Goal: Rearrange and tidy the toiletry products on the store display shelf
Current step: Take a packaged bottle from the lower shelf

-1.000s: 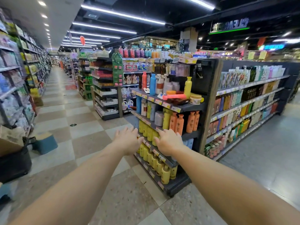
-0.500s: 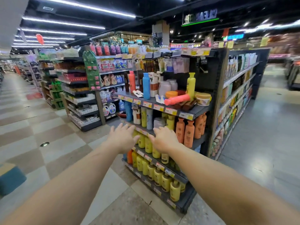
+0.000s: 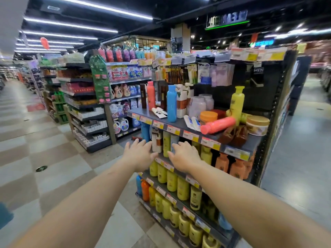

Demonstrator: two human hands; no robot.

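A dark end-cap display shelf [image 3: 180, 124] holds toiletries. On its top tier a blue bottle [image 3: 171, 104], an orange-red bottle [image 3: 151, 98] and a tall yellow bottle [image 3: 236, 103] stand upright. A pink bottle [image 3: 218, 125] lies on its side beside an orange-lidded jar [image 3: 208, 117] and a gold-lidded jar [image 3: 257, 125]. Brown bottles [image 3: 233, 135] lie toppled near the edge. Lower tiers carry rows of yellow bottles [image 3: 171, 180] and orange bottles [image 3: 236, 167]. My left hand [image 3: 139, 155] and my right hand [image 3: 184, 157] reach forward, fingers spread, holding nothing, just short of the second tier.
Tiled aisle floor [image 3: 44, 149] stretches to the left. Another shelf unit [image 3: 89, 111] with boxes and detergent jugs [image 3: 123, 125] stands behind left. A grey aisle [image 3: 300, 158] runs along the right side. Hanging packets [image 3: 206, 74] fill the display's back panel.
The view has come closer to the display and swung right. Both hands stayed outstretched and empty, now nearer the second tier's bottles.
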